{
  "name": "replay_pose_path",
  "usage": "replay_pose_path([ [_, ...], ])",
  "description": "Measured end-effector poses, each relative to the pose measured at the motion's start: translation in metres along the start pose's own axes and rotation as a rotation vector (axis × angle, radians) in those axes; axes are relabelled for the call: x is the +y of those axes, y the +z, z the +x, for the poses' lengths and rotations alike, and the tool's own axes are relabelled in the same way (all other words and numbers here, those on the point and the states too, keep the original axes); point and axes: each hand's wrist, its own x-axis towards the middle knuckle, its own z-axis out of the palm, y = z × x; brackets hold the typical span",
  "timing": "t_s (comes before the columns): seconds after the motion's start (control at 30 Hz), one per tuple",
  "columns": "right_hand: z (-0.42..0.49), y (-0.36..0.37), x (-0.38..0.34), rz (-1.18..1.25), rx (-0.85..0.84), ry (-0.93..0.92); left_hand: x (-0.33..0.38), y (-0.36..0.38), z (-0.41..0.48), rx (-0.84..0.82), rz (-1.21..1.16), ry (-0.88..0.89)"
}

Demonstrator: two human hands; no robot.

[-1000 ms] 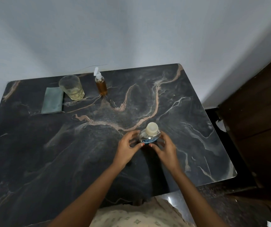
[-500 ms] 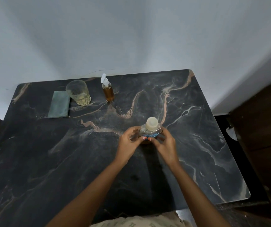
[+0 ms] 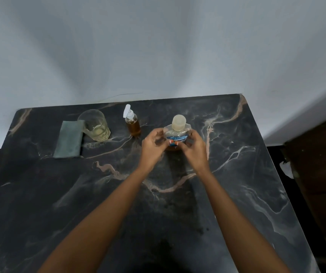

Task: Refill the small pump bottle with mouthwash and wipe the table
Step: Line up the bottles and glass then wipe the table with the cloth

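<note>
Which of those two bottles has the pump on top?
The small bottle of amber liquid standing free beside the glass: it has a white pump head. The larger bottle, held between left hand and right hand, wears a plain round cap.

1. The clear blue-labelled mouthwash bottle (image 3: 178,133) has gone from the middle of the dark marble-patterned table (image 3: 237,174) toward its far edge, and now stands near the small amber pump bottle (image 3: 133,125), on its right.
2. The left hand (image 3: 152,148) and right hand (image 3: 194,151), gripping its sides, have moved with it, arms reaching further out.
</note>
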Motion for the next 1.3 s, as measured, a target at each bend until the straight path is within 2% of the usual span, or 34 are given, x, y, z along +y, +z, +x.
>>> replay_pose_path([
  [0.3,0.051,0.011,0.0,-0.119,-0.014,0.029,-0.01,0.004,0.055,0.026,0.016,-0.046],
  [0.67,0.068,0.015,0.0,-0.148,-0.031,0.019,-0.015,0.002,0.072,0.022,0.041,-0.043],
  [1.03,0.052,0.018,-0.003,-0.238,0.028,0.002,-0.011,0.004,0.057,0.018,0.043,-0.049],
  [1.17,0.029,0.021,0.003,-0.268,0.084,0.054,-0.014,-0.004,0.038,0.043,0.076,-0.078],
  [1.3,-0.002,0.03,0.008,-0.283,0.067,0.023,-0.021,-0.017,0.012,0.016,0.104,-0.081],
])
